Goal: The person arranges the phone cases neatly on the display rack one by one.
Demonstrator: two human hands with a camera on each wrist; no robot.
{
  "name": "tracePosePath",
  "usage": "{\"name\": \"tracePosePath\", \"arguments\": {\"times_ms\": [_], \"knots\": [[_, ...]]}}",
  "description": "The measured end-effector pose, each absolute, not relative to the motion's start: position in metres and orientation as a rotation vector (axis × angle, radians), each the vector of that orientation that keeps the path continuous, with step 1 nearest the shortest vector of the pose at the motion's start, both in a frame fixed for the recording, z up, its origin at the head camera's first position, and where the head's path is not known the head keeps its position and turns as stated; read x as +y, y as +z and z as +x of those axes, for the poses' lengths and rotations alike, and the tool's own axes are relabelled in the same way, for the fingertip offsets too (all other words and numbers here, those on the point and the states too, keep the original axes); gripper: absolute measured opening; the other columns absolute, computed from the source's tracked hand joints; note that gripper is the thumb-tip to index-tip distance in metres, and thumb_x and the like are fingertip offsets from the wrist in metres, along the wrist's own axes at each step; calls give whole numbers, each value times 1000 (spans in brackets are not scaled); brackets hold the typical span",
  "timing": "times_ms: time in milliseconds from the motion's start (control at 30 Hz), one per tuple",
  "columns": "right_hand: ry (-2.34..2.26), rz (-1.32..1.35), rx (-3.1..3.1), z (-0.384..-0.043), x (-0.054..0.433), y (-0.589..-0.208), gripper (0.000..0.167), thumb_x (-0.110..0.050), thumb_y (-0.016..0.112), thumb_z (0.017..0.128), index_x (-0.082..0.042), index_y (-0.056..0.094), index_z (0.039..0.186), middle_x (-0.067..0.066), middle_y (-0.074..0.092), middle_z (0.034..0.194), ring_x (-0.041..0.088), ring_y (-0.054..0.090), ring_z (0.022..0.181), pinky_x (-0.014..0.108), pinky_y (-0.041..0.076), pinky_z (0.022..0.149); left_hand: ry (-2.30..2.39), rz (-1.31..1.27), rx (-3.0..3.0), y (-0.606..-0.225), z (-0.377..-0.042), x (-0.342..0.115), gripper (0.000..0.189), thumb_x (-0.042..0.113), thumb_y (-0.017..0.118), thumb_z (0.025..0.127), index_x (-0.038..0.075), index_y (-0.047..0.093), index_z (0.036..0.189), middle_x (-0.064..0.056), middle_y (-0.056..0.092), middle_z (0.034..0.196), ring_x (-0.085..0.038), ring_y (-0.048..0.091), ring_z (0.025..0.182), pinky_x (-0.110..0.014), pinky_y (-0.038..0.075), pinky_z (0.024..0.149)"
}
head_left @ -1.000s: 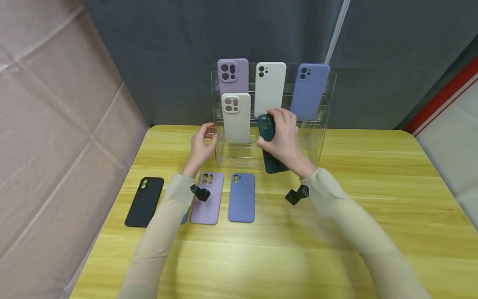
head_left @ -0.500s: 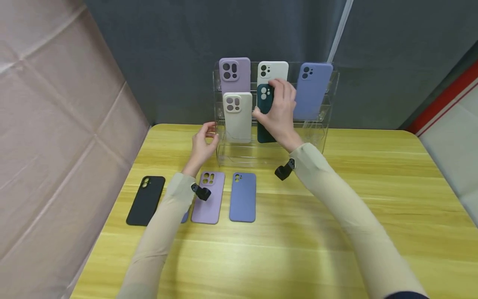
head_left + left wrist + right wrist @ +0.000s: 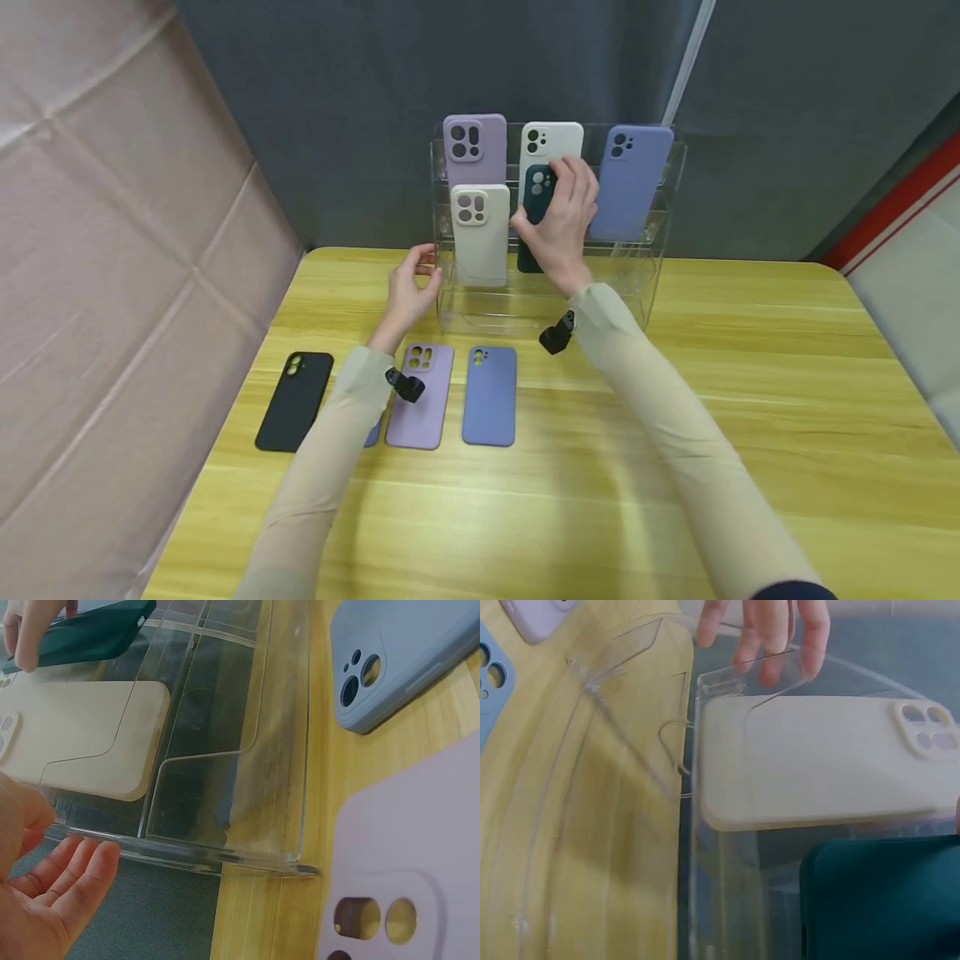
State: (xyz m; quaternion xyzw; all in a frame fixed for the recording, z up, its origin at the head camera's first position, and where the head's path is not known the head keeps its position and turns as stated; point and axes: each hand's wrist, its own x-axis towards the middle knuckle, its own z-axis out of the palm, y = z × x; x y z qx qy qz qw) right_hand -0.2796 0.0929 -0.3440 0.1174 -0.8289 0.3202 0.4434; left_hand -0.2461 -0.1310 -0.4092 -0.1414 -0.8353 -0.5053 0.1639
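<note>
My right hand [image 3: 561, 218] holds a dark green phone case [image 3: 538, 196] by its sides, upright in front of the white phone case [image 3: 551, 140] on the clear display rack [image 3: 480, 321]. In the right wrist view the green case's lower end [image 3: 881, 900] is beside the cream phone case [image 3: 817, 761]. My left hand [image 3: 408, 287] is at the rack's left side, its fingertips against the clear side panel in the left wrist view and nothing gripped between thumb and fingers. The cream case leans in the rack, below a lilac phone case [image 3: 487, 154].
A blue-violet phone case [image 3: 633, 179] stands at the rack's upper right. On the wooden table [image 3: 637, 500] lie a black case [image 3: 295, 402], a lilac case [image 3: 427, 417] and a blue case [image 3: 490, 396]. Another blue case [image 3: 372, 435] is mostly hidden under my left forearm.
My right hand has raised the green case from low before the rack to in front of the white case, then shifted it slightly. The left hand stays at the rack's side.
</note>
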Motion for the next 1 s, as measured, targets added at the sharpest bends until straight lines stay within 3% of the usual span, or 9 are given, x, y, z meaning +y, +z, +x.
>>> {"name": "tracePosePath", "arguments": {"times_ms": [1000], "knots": [[667, 261, -2025, -272, 87, -381, 56, -14, 70, 75, -1, 45, 124, 16, 38, 135, 31, 26, 131, 49, 32, 90, -1500, -404, -2358, -409, -246, -131, 33, -2, 56, 88, -6, 53, 121, -25, 60, 109, -36, 60, 92, -53, 48, 83]]}}
